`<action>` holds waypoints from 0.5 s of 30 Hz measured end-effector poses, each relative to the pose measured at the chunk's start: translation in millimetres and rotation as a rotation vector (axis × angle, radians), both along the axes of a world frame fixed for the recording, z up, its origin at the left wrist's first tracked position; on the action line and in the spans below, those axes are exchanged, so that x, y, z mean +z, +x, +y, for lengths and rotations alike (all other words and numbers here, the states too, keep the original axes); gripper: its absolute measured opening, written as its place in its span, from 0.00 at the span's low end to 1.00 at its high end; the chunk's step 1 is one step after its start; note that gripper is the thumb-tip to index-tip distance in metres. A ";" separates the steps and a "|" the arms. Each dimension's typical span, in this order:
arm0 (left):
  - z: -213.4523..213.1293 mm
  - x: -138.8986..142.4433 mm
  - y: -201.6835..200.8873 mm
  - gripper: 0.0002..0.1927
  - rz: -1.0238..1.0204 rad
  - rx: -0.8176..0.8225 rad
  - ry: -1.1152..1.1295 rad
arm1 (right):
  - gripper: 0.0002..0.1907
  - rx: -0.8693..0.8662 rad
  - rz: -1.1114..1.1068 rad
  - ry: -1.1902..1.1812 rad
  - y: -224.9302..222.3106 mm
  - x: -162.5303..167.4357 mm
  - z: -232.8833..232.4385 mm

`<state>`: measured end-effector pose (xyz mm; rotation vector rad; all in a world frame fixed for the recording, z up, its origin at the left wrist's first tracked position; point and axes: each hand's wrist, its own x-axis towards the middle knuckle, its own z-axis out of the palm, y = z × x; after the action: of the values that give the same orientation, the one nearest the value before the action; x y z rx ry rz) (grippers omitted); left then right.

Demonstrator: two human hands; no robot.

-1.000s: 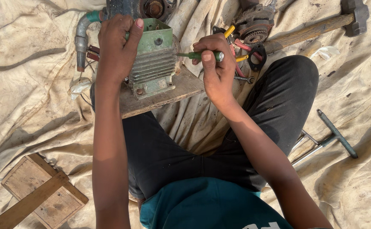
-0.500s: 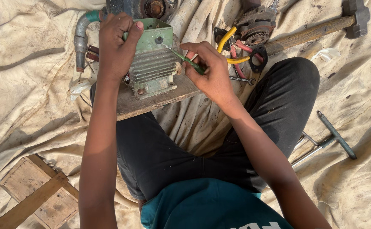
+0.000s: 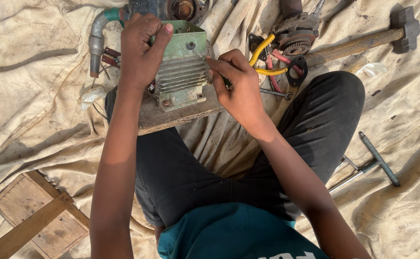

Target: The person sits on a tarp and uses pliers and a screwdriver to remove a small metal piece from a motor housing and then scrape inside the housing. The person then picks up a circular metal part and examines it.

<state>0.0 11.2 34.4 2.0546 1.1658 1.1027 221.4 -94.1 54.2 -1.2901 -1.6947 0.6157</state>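
Behind right hand (image 3: 239,88), screwdriver (image 3: 199,54) mostly hidden

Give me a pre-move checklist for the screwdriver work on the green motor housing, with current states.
1. Left hand steadying the green motor housing: ok, it grips the top edge.
2. Right hand holding the screwdriver: ok, fingers wrapped round the handle.
3. Tip seated in the screw on the housing face: cannot tell, the shaft points at it but the contact is too small to see.
4. Housing supported: ok, it sits on a wooden board across the person's lap.
5. Board stable: cannot tell, its underside is hidden.
6. Spare tools close by: ok, hammer and T-handle wrench lie on the cloth.
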 end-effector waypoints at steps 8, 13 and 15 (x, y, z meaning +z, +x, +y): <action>-3.4 -1.3 -1.7 0.24 0.012 -0.014 0.002 | 0.14 0.131 0.013 -0.007 2.5 0.3 11.8; -8.2 -3.0 -0.7 0.24 0.021 0.007 0.015 | 0.18 0.040 -0.007 -0.040 -1.7 2.9 -2.0; -7.4 -3.9 -1.1 0.25 0.022 -0.002 0.031 | 0.20 0.011 -0.020 -0.050 -3.4 2.1 -5.2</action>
<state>-1.1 3.8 30.5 2.0960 1.1637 1.1058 218.0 -99.3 56.4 -1.3266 -1.7140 0.6570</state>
